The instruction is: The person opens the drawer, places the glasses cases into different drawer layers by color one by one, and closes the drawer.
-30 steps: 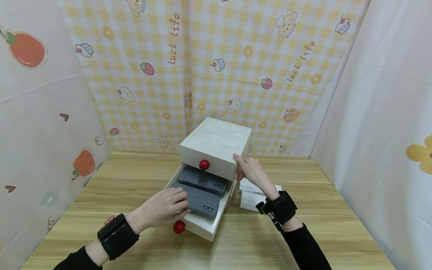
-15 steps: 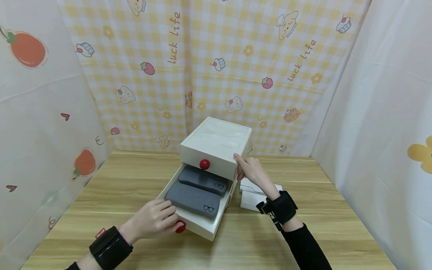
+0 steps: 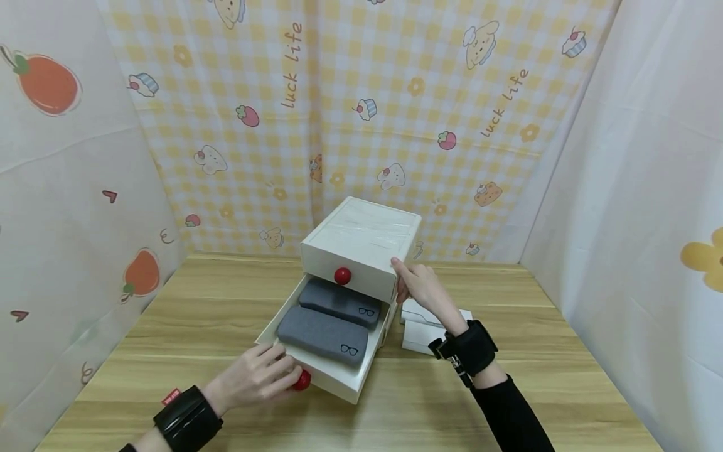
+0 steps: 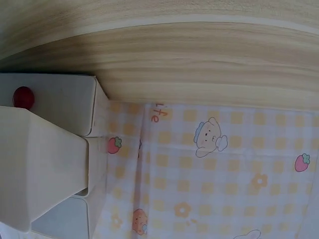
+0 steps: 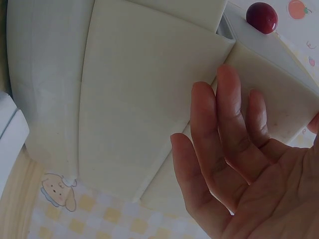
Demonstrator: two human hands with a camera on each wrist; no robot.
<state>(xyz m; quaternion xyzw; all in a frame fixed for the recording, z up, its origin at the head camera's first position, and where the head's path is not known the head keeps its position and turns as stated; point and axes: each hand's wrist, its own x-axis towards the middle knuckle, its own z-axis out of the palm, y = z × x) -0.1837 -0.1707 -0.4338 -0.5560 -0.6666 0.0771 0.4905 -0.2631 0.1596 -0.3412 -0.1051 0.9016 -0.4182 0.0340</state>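
Note:
A white drawer unit (image 3: 369, 229) stands on the wooden table, turned at an angle. Its lower drawer (image 3: 339, 382) is pulled out and holds two grey glasses cases (image 3: 324, 334), each printed with black glasses. Curled fingers of my left hand (image 3: 253, 378) grip the red knob (image 3: 302, 380) on that drawer's front, partly covering it. My right hand (image 3: 422, 287) rests against the unit's right side, thumb on the top edge. In the right wrist view its fingers (image 5: 203, 119) lie loosely extended along the side panel. The left wrist view does not show the left hand.
White boxes (image 3: 420, 337) lie on the table right of the unit. The upper drawer, with its own red knob (image 3: 342, 276), is closed. A yellow checked curtain (image 3: 361, 144) hangs behind, and white cloth walls stand on both sides.
My left hand has moved down and left, from over the front grey glasses case to the lower drawer's red knob. The right hand and the drawer have stayed in place.

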